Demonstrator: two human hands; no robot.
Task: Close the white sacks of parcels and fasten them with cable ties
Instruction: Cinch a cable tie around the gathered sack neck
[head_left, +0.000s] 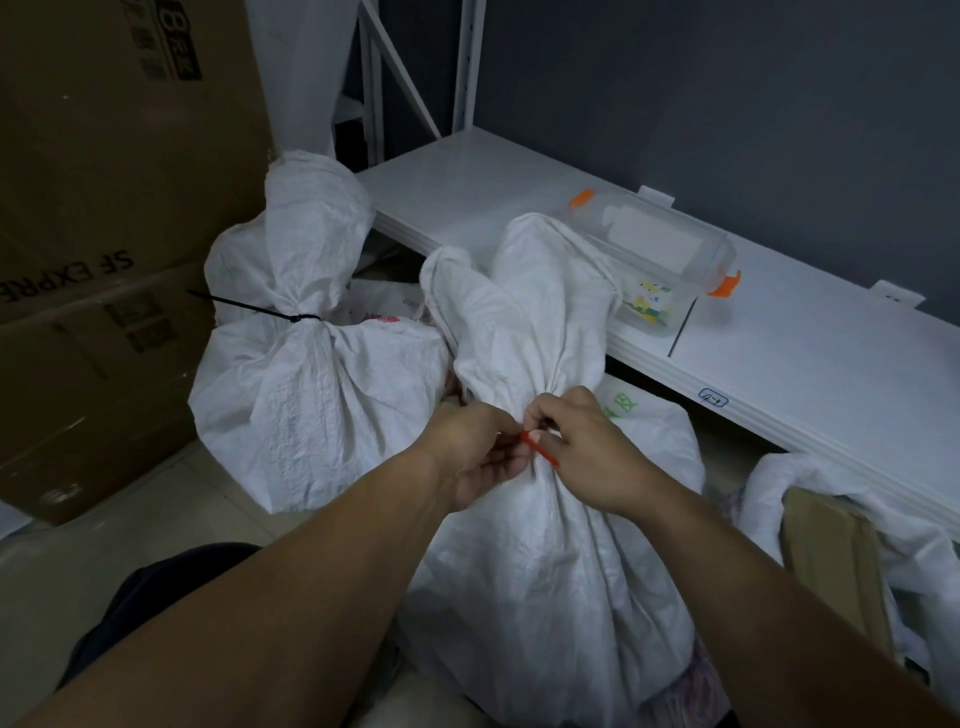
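A white woven sack (550, 561) stands right in front of me, its neck gathered into a bunch just above my hands. A thin red cable tie (540, 451) runs around that neck. My left hand (475, 457) pinches one end of the tie at the neck. My right hand (587, 452) pinches the other part, whose red tail slants down to the right between its fingers. Behind and to the left sits a second white sack (311, 395), its neck cinched with a black cable tie (291, 316).
A white shelf (779, 343) runs along the right, carrying a clear plastic box (670, 260) with orange latches. Large cardboard boxes (104, 249) stand at the left. An open white sack with a brown parcel (841, 551) lies at the lower right.
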